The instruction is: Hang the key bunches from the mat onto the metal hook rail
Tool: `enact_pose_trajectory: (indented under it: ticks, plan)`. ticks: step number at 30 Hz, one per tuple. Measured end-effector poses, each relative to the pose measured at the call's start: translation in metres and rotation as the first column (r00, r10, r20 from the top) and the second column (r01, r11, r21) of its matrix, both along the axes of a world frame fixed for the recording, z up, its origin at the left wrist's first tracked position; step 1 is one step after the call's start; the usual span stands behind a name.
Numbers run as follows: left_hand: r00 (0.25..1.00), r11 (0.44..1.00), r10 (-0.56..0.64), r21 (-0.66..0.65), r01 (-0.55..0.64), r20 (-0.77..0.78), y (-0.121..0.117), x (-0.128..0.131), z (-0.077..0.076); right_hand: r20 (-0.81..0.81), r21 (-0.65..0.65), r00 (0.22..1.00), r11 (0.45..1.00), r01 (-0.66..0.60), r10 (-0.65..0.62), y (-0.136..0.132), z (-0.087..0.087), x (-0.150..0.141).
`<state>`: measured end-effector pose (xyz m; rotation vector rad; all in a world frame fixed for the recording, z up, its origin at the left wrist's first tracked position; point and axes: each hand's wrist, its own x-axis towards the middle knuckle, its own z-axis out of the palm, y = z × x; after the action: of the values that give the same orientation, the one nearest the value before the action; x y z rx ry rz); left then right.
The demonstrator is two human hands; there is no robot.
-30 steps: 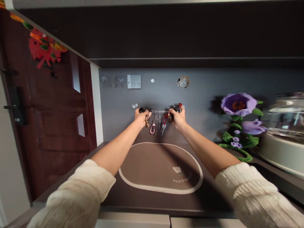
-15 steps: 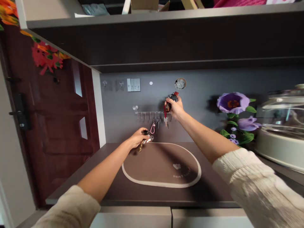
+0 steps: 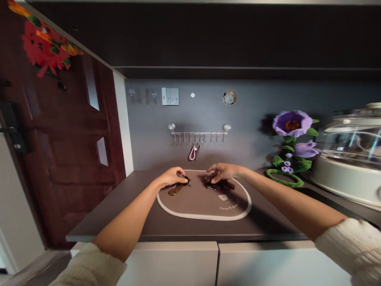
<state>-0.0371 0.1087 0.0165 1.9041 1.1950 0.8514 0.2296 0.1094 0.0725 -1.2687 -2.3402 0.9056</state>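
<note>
Low over the brown oval mat (image 3: pixel 190 212), my left hand (image 3: pixel 172 176) has its fingers closed around a bunch of keys (image 3: pixel 177 188) with a brown fob hanging toward the mat. My right hand (image 3: pixel 223 172) is over the mat's right half, its fingers curled around another key bunch (image 3: pixel 212 185) with dark and reddish pieces; part of it is hidden under the palm. Behind both hands, a clear hook rail (image 3: pixel 199 133) is fixed to the grey wall. From its middle hooks hangs a set of keys with a pink strap (image 3: pixel 193 153).
Purple flowers (image 3: pixel 293 124) with a green ring base stand at the right, beside a white appliance with a clear cover (image 3: pixel 354 171). A dark shelf (image 3: pixel 208 35) overhangs the counter (image 3: pixel 119 214). At the left is a dark red door (image 3: pixel 68 159).
My right hand has come down from the hook rail to the mat with its key bunch. My left hand has lowered slightly with its keys. The view has tilted down.
</note>
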Motion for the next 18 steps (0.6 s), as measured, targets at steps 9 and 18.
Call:
enact_pose_trajectory:
  ticks: [9,18]
  plan:
    - [0.884,0.968,0.003,0.222,0.114,-0.468,-0.002,-0.002,-0.007,-0.521,0.159,0.716,0.772,0.616,-0.464,0.064,-0.002,-0.062]
    - [0.831,0.978,-0.044,0.145,0.149,-0.555,-0.003,-0.001,-0.014,-0.665,0.047,0.566,0.728,0.684,-0.488,0.087,-0.012,-0.116]
